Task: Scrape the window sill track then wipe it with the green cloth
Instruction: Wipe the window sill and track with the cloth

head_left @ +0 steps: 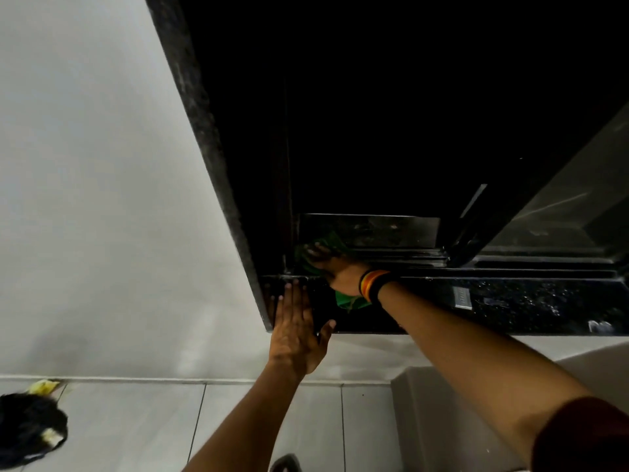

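Note:
My right hand (pixel 335 267) presses the green cloth (pixel 332 241) into the left end of the dark window sill track (pixel 391 255). Part of the cloth hangs out below my wrist (pixel 350 301), over the black stone sill. My left hand (pixel 294 330) lies flat, fingers apart, on the sill's left front corner and holds nothing. A small grey flat scraper-like thing (pixel 462 298) lies on the sill to the right of my right forearm.
The black granite sill (pixel 531 304) runs to the right; a sliding window frame (pixel 476 223) stands on the track at right. The opening behind is dark. A white wall is at left, tiled floor below with a dark bundle (pixel 29 427) at far left.

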A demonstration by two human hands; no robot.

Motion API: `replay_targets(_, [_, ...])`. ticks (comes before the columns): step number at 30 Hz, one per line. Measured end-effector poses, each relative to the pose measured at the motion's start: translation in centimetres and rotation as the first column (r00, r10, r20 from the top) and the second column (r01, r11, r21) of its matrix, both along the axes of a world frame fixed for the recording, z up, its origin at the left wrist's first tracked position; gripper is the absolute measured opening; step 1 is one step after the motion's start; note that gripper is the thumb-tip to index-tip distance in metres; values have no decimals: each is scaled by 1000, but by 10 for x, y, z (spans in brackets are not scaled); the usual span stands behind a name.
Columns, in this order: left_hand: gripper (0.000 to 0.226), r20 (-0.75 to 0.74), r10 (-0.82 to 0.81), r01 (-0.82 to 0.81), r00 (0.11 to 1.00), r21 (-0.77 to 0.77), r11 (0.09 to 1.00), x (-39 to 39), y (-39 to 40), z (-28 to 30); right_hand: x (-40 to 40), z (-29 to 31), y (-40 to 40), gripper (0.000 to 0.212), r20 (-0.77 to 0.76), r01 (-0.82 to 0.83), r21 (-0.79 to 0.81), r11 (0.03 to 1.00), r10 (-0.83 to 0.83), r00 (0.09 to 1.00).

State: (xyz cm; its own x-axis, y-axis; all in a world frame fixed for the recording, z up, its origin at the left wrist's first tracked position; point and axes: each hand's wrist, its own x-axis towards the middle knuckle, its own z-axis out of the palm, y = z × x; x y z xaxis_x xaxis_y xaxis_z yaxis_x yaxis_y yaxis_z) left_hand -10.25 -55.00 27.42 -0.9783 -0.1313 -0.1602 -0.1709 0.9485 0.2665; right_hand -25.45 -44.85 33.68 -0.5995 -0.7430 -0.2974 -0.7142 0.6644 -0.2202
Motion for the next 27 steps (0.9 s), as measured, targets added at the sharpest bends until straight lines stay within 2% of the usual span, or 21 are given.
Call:
replay_targets(3, [93,1,1,-1,1000,25,1000,-1,-1,-3,-5,-4,29,68,33,42,-70,997,-40,999])
replay_targets(9, [94,-44,10,-8,999,41,999,-6,2,-8,8,-5,-13,64,-24,-6,17,1000,6,1000])
replay_targets(11, [97,-32,-22,23,999,24,999,-3,1,-5,8,-1,-8,67,32,21,-28,999,-20,999])
replay_targets(12, [101,-33,-28,29,999,35,999,-2,0,-5,10,6,0,68,108,93,-116,989,-80,991])
replay_targets(13, [106,-31,-30,32,999,48,998,-1,-2,-1,14,17,9,67,220,246,-248,937,-192,956])
replay_targets(14, [110,-35,-27,29,999,65,997,-1,-3,0,19,28,22,64,325,409,-373,833,-296,898])
replay_targets(16, [110,-60,-21,25,998,68,997,-2,0,8,27,50,61,53,449,624,-556,549,-434,781])
replay_targets(19, [84,-106,-114,117,988,23,993,-10,20,24,27,67,141,45,688,796,-586,154,-425,589])
replay_targets(20, [74,-126,-158,162,979,22,987,-15,30,28,28,74,168,44,744,823,-565,51,-399,536])
replay_targets(22, [62,-182,-251,263,951,48,964,-29,66,36,31,87,230,44,764,845,-532,-48,-458,455])
replay_targets(25, [53,-201,-367,386,908,65,920,-52,118,39,37,99,315,42,693,845,-527,-89,-620,367])
replay_targets(27, [53,-216,-432,454,876,64,889,-67,158,37,37,97,374,39,574,829,-553,-83,-760,306])
